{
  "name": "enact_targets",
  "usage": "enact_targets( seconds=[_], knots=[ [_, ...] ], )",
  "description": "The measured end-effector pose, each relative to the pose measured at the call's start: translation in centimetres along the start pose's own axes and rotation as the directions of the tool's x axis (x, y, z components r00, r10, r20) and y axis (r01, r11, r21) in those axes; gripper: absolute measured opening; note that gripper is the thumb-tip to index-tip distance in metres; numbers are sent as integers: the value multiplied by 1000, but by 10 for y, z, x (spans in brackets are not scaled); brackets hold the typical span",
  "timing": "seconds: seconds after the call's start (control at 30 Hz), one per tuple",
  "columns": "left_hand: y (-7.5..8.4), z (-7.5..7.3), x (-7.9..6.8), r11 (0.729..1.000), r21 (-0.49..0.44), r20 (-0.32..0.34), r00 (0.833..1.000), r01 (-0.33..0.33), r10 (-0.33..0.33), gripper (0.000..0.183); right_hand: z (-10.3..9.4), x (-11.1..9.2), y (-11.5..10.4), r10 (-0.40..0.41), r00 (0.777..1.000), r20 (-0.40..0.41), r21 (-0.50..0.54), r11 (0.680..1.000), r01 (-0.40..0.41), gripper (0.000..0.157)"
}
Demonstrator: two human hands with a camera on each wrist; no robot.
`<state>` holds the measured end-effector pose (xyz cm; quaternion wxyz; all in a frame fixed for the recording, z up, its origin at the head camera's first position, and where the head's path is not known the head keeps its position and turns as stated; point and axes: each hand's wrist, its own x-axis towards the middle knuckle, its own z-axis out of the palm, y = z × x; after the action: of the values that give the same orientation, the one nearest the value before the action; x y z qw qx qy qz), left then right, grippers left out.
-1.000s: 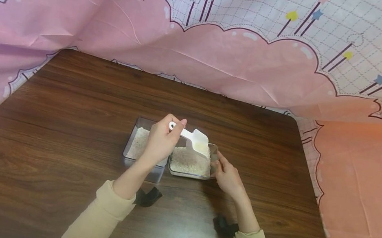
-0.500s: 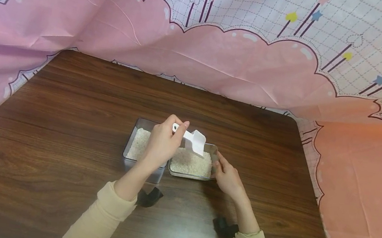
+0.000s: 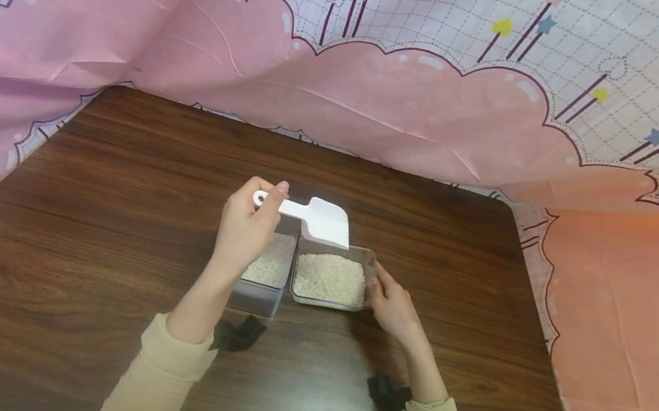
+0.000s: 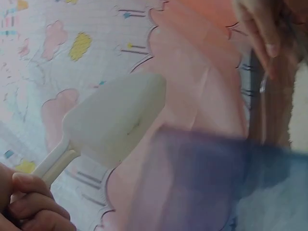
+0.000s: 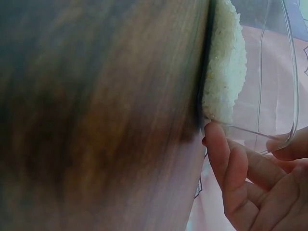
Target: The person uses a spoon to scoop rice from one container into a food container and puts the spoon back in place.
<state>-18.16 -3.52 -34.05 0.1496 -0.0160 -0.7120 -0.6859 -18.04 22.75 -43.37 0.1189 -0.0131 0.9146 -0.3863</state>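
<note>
My left hand [image 3: 246,225] grips the handle of a white scoop [image 3: 327,223], its blade above the back edge of a clear container [image 3: 330,305]. In the left wrist view, the scoop [image 4: 115,120] shows its smooth underside and side, with fingers curled round the handle. White rice [image 3: 331,278] is heaped in the clear container. My right hand [image 3: 395,309] holds that container's right side; in the right wrist view the thumb is at the rim and the fingers lie against the outer wall. A bluish-grey container [image 3: 258,298] with rice stands just left, partly hidden by my left hand.
Both containers stand side by side on a dark brown wooden table [image 3: 107,236]. A pink and white patterned curtain [image 3: 320,97] hangs round the back and sides. Black straps [image 3: 240,333] show below the wrists.
My left hand has drawn the scoop leftward and away from over the rice, and its tilted blade has levelled. The right hand and both containers have stayed in place.
</note>
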Motion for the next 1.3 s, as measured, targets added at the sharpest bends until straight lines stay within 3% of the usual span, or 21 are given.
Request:
enact_targets(
  seconds=[0.17,0.3,0.5,0.7,0.97,1.3],
  knots=[
    [5,-21,1,999,-53,-6,1000,5,-5,23,0,0,-1,2,1000,5,-1,1000,-2,50],
    [7,-40,-2,1000,-30,-34,999,5,-6,23,0,0,-1,-1,1000,4,-9,1000,1,49],
    [4,-63,-6,997,71,-92,995,34,-28,25,0,-1,-1,-13,1000,10,-9,1000,13,49],
    [0,-79,-6,973,209,-111,991,98,-76,26,0,0,-1,-14,1000,15,-6,1000,15,49],
    [-9,-84,-6,919,375,-23,992,121,-122,28,0,0,-1,-7,1000,21,-5,1000,7,49],
    [-20,-77,-3,837,546,102,988,44,-118,29,0,0,-1,-3,1000,21,-1,1000,3,49]
  ],
)
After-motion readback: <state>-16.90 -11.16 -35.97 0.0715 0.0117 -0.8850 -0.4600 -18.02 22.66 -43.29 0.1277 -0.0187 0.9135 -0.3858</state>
